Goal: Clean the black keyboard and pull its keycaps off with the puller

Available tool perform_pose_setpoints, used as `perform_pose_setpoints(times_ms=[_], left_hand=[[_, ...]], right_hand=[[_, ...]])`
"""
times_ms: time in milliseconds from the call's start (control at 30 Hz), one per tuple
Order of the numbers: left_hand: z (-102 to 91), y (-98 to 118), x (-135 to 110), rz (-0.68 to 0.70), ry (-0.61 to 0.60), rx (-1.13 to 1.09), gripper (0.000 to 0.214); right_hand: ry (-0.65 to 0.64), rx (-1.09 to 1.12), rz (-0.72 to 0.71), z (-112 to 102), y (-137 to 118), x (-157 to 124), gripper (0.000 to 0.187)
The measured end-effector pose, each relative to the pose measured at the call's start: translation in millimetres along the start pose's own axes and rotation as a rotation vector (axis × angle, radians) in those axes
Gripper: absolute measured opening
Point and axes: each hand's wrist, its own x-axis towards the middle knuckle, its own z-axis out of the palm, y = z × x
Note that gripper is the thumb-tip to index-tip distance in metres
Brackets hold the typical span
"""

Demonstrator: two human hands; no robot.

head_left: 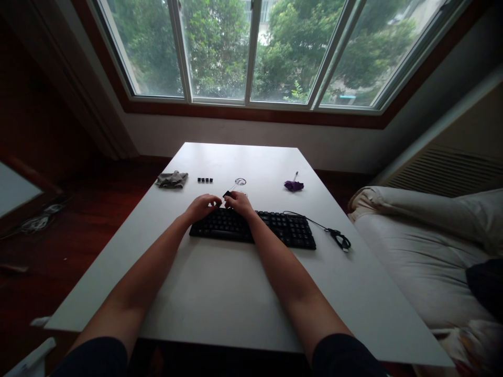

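Observation:
A black keyboard [283,226] lies across the middle of the white table, its far edge under my hands. My right hand [239,203] is closed on the black handle of a wire keycap puller [227,194]; its thin wire loops point away from me, above the table. Just left of it, my left hand [202,207] is over the keyboard's upper left part with its fingers curled together. Something small and dark shows at those fingertips, too small to name. Several loose black keycaps [205,180] stand in a row beyond my left hand.
A crumpled grey cloth [173,179] lies at the table's left edge. To the right are a purple cloth [294,186] with a thin stick-like handle behind it and the keyboard's bundled USB cable [338,239]. A pale sofa [416,251] stands beside the white table [220,293].

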Motion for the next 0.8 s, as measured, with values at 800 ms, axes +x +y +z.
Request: perform_pose_setpoints(times_ms=[800], left_hand=[[2.6, -30, 31, -0.093, 0.201, -0.007, 0.027]], right_hand=[[0.148, -0.138, -0.004, 0, -9, -5, 0.017]])
